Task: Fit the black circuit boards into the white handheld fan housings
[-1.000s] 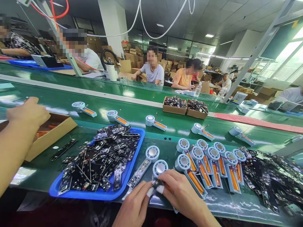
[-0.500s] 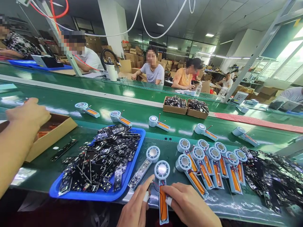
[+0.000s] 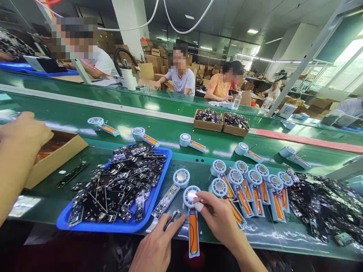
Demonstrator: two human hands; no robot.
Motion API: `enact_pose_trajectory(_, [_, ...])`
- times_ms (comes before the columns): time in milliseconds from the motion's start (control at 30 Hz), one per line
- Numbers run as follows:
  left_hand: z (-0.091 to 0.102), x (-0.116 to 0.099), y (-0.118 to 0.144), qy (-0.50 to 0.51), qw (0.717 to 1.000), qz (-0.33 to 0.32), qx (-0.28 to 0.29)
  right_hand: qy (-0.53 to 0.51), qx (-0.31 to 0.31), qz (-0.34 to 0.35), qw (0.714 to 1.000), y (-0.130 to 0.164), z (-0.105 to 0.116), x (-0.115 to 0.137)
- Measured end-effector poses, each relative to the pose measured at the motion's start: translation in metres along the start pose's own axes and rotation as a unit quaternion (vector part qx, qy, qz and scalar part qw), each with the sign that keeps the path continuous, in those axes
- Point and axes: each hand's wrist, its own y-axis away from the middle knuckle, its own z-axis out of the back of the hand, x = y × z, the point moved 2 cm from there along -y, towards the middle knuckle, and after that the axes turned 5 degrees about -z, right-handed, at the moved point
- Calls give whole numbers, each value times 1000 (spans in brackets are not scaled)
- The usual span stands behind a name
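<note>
A half-built handheld fan (image 3: 192, 219) lies on the near edge of the green workbench (image 3: 198, 177), just right of the blue tray (image 3: 159, 181) heaped with black circuit boards (image 3: 119, 185). It is a pale blue open shell: a round head with a white ribbed ring and a shiny centre at the far end, and a long narrow handle pointing toward the person, with an orange battery filling the handle trough. Thin wires show beside the battery near the head.

The right hand (image 3: 222, 223) rests over the fan from the right, fingers loosely curled. Its thumb and forefinger, one capped with white tape, press on the rim of the round head; it pinches nothing else.

The left hand (image 3: 159, 245) comes in from below, left of the handle. Its fingers are partly closed and its tips hold a slim black circuit board strip (image 3: 172, 220) tilted just beside the handle, apparently not yet touching it.

A second open shell (image 3: 172, 190) lies between tray and fan. To the right a fanned row of finished shells with orange batteries (image 3: 252, 189) sits close by, then a loose pile of boards (image 3: 326, 204). At far left another person's arm (image 3: 17, 151) reaches over a cardboard box (image 3: 56, 155).
</note>
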Motion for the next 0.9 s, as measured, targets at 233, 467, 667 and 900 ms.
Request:
enact_pose_trajectory(233, [-4,-5,0,214,962,157,-69,-138,-15,-77,987,-6,-22,4])
enact_pose_trajectory(467, [-11,-16,1,335,904,257,-69,-63,50,-10,997,-2,-14,17])
enact_pose_trajectory(667, [-2,-20,-6,351,897,262,-61,52,47,31,997,4,-17,20])
enact_pose_trajectory(900, [-2,-17,-12,342,909,223,-82,127,82,80,985,8,-17,24])
